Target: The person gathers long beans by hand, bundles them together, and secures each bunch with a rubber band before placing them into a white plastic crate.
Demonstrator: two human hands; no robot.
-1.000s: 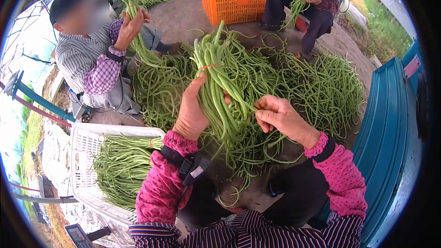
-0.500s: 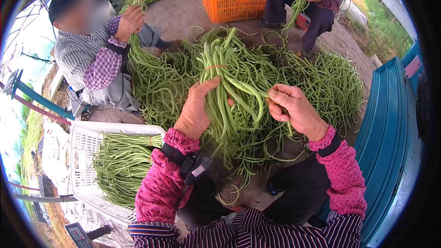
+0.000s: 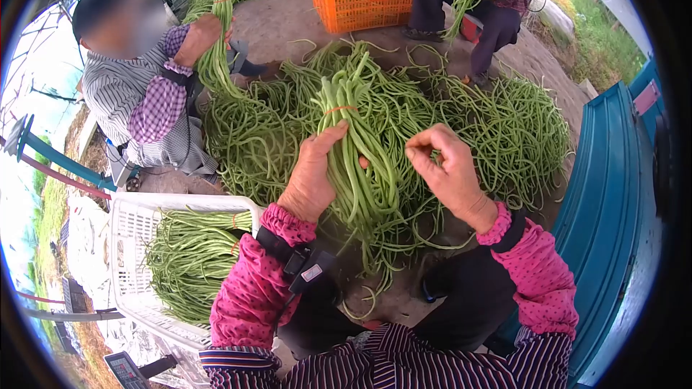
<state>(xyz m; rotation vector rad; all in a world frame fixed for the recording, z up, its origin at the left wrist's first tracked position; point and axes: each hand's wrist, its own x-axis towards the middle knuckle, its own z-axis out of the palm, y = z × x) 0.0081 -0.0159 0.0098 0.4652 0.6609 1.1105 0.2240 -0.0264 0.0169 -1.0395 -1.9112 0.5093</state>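
My left hand is wrapped around a bundle of long beans, with its thumb in front and a fingertip showing at the far side. An orange rubber band circles the bundle near its upper end; the loose ends hang downward. To the right of the bundle and apart from it, my right hand has its fingers curled into a pinch. Whether anything small is between those fingertips cannot be made out. Beneath both hands spreads a large heap of loose long beans.
At my left stands a white crate holding banded bean bundles. A co-worker at left and another at the back right each hold beans. Behind the heap is an orange crate; blue-green metal panels rise at right.
My right hand has let go of the bean strand it was pulling sideways from the bundle and moved slightly left and up. The bundle stays in my left hand. The left co-worker's bundle has lowered.
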